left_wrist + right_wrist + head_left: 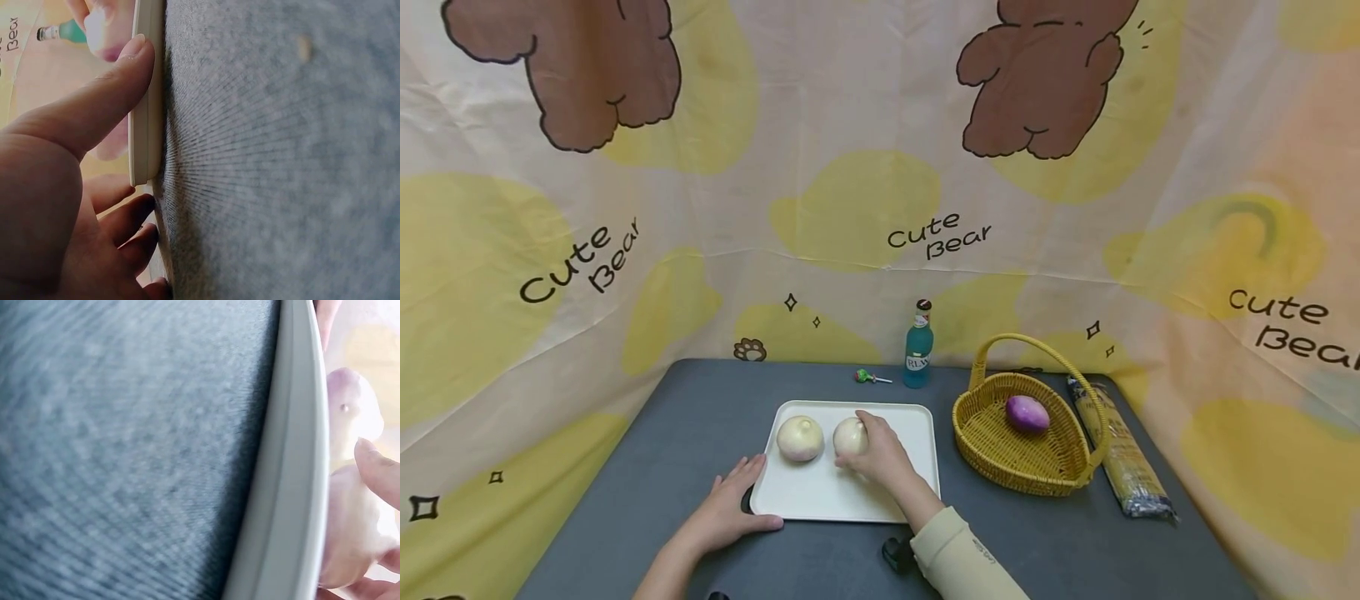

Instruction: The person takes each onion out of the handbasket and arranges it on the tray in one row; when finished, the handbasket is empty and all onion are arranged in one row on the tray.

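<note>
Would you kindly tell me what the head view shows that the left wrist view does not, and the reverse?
Only the head view shows the yellow basket holding a purple onion, the long packet beside it, the lollipop, and the right hand curled over the right white onion, with the left white onion beside it. Only the left wrist view shows, close up, the left hand's thumb pressing the tray's edge. Both show the left hand, the white tray, the grey table and the blue bottle.

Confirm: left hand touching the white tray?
Touching. The left wrist view shows the left hand's thumb pressed along the white tray's rim; the head view shows that hand at the tray's left front corner.
</note>
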The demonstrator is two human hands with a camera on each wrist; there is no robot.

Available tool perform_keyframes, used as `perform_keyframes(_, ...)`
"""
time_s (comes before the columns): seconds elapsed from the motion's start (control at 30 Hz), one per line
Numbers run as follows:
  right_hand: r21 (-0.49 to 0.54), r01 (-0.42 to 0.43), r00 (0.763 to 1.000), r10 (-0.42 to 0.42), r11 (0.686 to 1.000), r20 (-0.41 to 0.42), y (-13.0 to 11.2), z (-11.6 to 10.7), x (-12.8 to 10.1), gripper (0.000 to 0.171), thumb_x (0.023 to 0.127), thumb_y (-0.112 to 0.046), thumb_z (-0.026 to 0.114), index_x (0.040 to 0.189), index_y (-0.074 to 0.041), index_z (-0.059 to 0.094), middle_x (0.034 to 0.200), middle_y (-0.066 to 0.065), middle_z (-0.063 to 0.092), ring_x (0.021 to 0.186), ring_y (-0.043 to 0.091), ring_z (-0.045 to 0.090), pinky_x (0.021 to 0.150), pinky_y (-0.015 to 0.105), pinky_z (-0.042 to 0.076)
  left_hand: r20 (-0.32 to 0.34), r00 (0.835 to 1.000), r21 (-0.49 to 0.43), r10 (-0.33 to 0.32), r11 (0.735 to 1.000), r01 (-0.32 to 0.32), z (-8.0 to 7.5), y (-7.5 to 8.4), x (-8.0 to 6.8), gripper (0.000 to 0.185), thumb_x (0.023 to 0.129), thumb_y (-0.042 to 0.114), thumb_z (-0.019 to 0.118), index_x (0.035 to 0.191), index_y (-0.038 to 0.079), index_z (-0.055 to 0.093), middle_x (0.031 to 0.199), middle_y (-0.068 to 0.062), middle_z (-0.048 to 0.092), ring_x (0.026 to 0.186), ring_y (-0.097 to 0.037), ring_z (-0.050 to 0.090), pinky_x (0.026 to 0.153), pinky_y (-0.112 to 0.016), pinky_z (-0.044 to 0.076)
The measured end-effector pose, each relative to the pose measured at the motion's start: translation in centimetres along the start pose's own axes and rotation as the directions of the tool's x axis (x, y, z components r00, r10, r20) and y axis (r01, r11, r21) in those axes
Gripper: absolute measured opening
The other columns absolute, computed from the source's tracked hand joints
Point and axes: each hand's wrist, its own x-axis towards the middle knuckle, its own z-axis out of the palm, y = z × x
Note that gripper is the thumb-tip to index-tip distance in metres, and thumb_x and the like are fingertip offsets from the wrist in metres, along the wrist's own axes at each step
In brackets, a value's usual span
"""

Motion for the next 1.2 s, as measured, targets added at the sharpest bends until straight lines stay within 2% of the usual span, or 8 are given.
perform_keyframes(0.27,-0.009,-0.009,1.000,0.009,1.000,-0.004,-0.9,-1.0,-0.8,0.096,0.073,-0.034,0.092,0.152,-0.011,0.043,0.152,0.019,0.046,0.137,0.039,0.048,0.108,0.057,0.044,0.004,1.000,0.000,-0.005,1.000,0.005,0.1,-0.1,0.0,0.117,0.070,0.053,0.087,0.156,-0.003,0.031,0.161,-0.026,0.031,0.151,-0.050,0.018,0.114,-0.076,0.005)
perform_keyframes(0.67,0.013,0.030,0.999,-0.030,0.999,-0.045,-2.9,-3.7,-2.8,0.091,0.077,-0.033,0.089,0.153,-0.016,0.043,0.156,0.015,0.043,0.142,0.038,0.043,0.112,0.058,0.041,0.015,1.000,-0.004,-0.014,1.000,0.014,0.2,-0.3,0.1,0.117,0.071,0.054,0.087,0.157,-0.002,0.030,0.162,-0.026,0.029,0.151,-0.050,0.016,0.114,-0.077,0.004)
perform_keyframes(0.9,0.016,0.089,0.990,-0.086,0.996,-0.113,-3.2,-5.3,-3.5,0.085,0.079,-0.031,0.088,0.151,-0.013,0.046,0.154,0.015,0.046,0.142,0.037,0.044,0.111,0.058,0.042,0.013,1.000,-0.013,-0.012,1.000,0.012,0.0,0.0,-0.1,0.117,0.071,0.052,0.088,0.157,-0.002,0.030,0.162,-0.025,0.029,0.152,-0.049,0.016,0.114,-0.076,0.004)
perform_keyframes(1.2,0.028,0.086,0.979,-0.080,0.996,-0.187,-3.2,-7.0,-4.2,0.081,0.081,-0.032,0.087,0.150,-0.015,0.048,0.155,0.011,0.046,0.143,0.036,0.044,0.111,0.058,0.042,-0.001,1.000,-0.010,-0.002,1.000,0.002,-0.1,0.1,-0.2,0.116,0.071,0.051,0.088,0.156,-0.003,0.030,0.162,-0.025,0.029,0.151,-0.049,0.016,0.115,-0.076,0.004)
